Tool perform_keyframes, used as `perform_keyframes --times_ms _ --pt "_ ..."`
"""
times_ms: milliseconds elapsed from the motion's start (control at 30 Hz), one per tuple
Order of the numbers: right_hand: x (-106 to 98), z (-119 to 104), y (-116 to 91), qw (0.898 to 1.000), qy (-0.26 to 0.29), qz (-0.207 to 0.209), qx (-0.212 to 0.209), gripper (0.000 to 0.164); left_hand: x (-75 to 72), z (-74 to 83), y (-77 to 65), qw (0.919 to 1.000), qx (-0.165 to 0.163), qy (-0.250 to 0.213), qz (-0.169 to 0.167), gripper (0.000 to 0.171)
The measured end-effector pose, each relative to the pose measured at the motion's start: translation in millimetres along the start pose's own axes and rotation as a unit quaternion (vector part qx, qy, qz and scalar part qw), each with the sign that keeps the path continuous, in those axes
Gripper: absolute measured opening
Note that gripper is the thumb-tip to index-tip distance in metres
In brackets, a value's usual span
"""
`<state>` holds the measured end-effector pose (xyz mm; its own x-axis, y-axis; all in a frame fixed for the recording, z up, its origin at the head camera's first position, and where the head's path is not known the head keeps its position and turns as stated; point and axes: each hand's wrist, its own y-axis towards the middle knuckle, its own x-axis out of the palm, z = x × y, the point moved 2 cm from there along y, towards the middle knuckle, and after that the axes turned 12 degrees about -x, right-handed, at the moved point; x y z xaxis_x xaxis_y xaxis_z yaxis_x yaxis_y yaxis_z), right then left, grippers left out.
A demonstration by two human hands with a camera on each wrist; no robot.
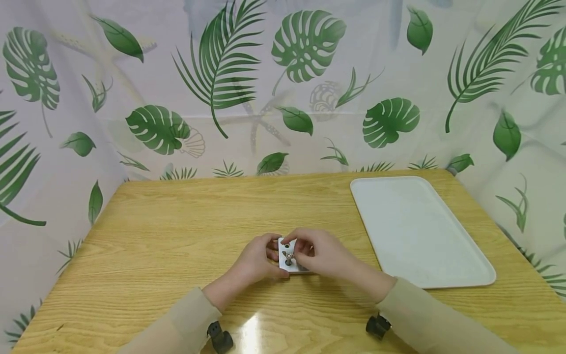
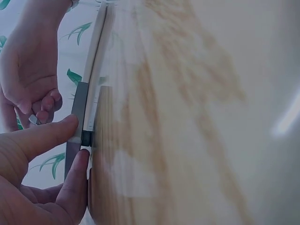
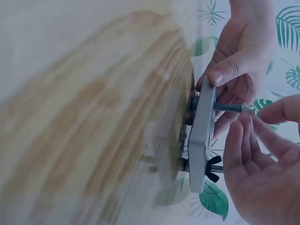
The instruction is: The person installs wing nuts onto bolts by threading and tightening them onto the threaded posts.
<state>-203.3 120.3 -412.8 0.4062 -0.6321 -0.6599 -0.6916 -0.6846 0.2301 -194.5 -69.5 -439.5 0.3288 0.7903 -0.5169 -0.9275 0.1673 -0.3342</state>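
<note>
A flat silver metal plate (image 1: pixel 283 268) stands just above the wooden table, with bolts sticking out of its face. My left hand (image 1: pixel 256 256) grips its left edge, thumb on the near side. In the right wrist view one threaded bolt (image 3: pixel 227 107) carries a small silver nut (image 3: pixel 247 109) at its tip. The thumb and fingers of my right hand (image 1: pixel 325 251) pinch around that nut; its exact shape is partly hidden. A dark wing nut (image 3: pixel 213 171) sits on the other bolt, close against the plate. Bolt heads (image 3: pixel 182 164) show on the plate's far side.
A white rectangular tray (image 1: pixel 420 231) lies on the right of the wooden table (image 1: pixel 177 221). Leaf-patterned cloth (image 1: pixel 247 98) hangs behind and at both sides. Dark wrist cameras (image 1: pixel 220 338) are strapped at the sleeves.
</note>
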Motion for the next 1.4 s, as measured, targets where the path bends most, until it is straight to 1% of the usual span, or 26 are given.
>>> perform_keyframes --times_ms 100,167,233,400,433,567,700,800,967,1067,1200,1400 --pt "0.2 1.7 0.7 0.999 0.036 -0.013 -0.008 0.03 0.1 0.0 0.5 1.0 -0.003 0.002 -0.002 0.087" --pt "0.6 2.3 1.2 0.999 0.044 -0.017 -0.006 0.027 0.2 -0.3 0.8 1.0 -0.008 0.002 -0.003 0.087" --pt "1.6 3.1 2.0 0.999 0.039 -0.016 -0.001 0.023 0.3 -0.4 1.1 0.9999 -0.014 0.0 -0.005 0.088" --pt "5.3 3.8 3.7 0.999 0.029 0.001 0.023 0.006 -0.1 0.2 1.7 0.9999 -0.015 -0.005 -0.005 0.089" --pt "6.0 3.9 3.7 0.999 0.027 0.004 0.028 0.005 -0.2 0.4 1.8 0.9999 -0.015 -0.006 -0.004 0.089" --pt "7.6 3.9 2.6 0.999 0.008 0.017 0.047 0.015 -0.1 0.6 2.1 0.9999 -0.011 -0.006 -0.002 0.09" --pt "6.6 2.9 0.5 0.999 -0.002 0.022 0.045 0.019 -0.1 0.5 1.8 0.9999 -0.008 -0.006 -0.001 0.09" --pt "4.7 1.3 -1.7 0.999 0.01 0.02 0.04 0.017 0.2 0.4 1.3 0.9999 -0.011 -0.009 -0.002 0.089" --pt "3.1 -0.1 -2.1 0.999 0.037 0.009 0.028 0.027 0.5 -0.2 1.7 0.9998 -0.015 -0.009 -0.003 0.087" --pt "4.4 1.5 -1.2 0.998 0.053 0.005 0.021 0.029 0.3 0.0 1.5 0.9999 -0.014 -0.006 -0.003 0.086" --pt "6.5 4.2 -0.6 0.998 0.067 0.004 0.014 0.027 0.2 0.7 0.7 0.9999 -0.015 -0.006 -0.002 0.087" --pt "8.5 6.2 0.0 0.996 0.088 0.001 0.023 0.022 -0.2 0.0 0.7 0.9998 -0.017 -0.011 -0.003 0.088"
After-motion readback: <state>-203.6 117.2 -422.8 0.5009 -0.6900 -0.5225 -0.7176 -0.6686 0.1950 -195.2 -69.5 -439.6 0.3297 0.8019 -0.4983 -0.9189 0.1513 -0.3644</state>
